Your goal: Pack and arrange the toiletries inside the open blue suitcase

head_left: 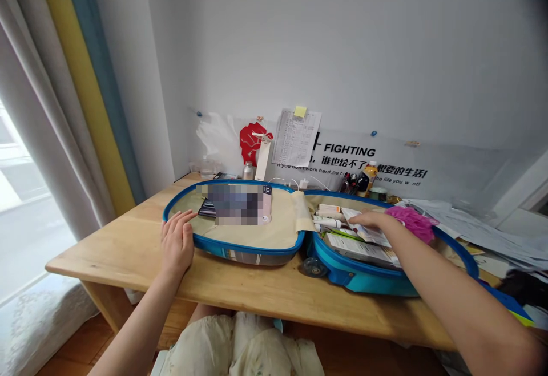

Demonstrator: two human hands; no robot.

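Note:
A small blue-rimmed suitcase (pixel 246 245) lies opened flat on the wooden desk, its two halves side by side. My left hand (pixel 178 239) rests on the left half's outer rim, fingers stretched over the edge. Within that beige-lined half lie a dark item (pixel 208 209), partly blurred out, and a pinkish flat package (pixel 266 205). Over the right half, my right hand (pixel 373 219) is closed on a white packet (pixel 363 232); its fingertips are partly hidden. Around it are white tubes (pixel 329 223), a small box (pixel 329 209), a flat white box (pixel 357 249) and a pink mesh bath puff (pixel 413 225).
Behind the suitcase stand a metallic bottle (pixel 248 170), a white folding lamp (pixel 262 159), a pen holder (pixel 353 184) and an orange-labelled bottle (pixel 369 176). Loose papers (pixel 466 225) pile up at the right. A curtain (pixel 64 79) hangs at the left beside a window.

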